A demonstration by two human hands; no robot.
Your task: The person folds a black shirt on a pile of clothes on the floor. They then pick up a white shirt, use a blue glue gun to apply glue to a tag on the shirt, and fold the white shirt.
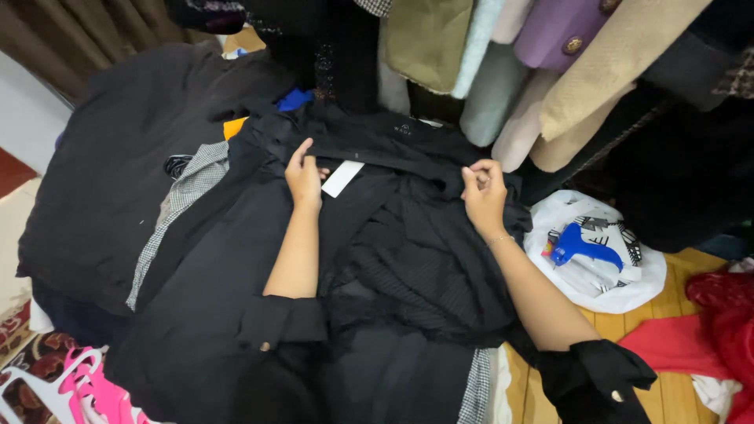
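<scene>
A black garment (393, 259) lies spread over a heap of clothes in front of me, with a white tag (342, 178) near its upper edge. My left hand (303, 174) grips the black fabric just left of that tag. My right hand (483, 193) pinches a fold of the same garment at its upper right. Both my forearms reach out of black sleeves with buttoned cuffs.
A checked grey garment (187, 192) and other black clothes lie to the left. Coats (550, 63) hang above. A white plastic bag (597, 251) holds a blue tagging gun (583, 245) on the wooden floor at right. Red cloth (719, 322) lies far right, pink hangers (86, 389) bottom left.
</scene>
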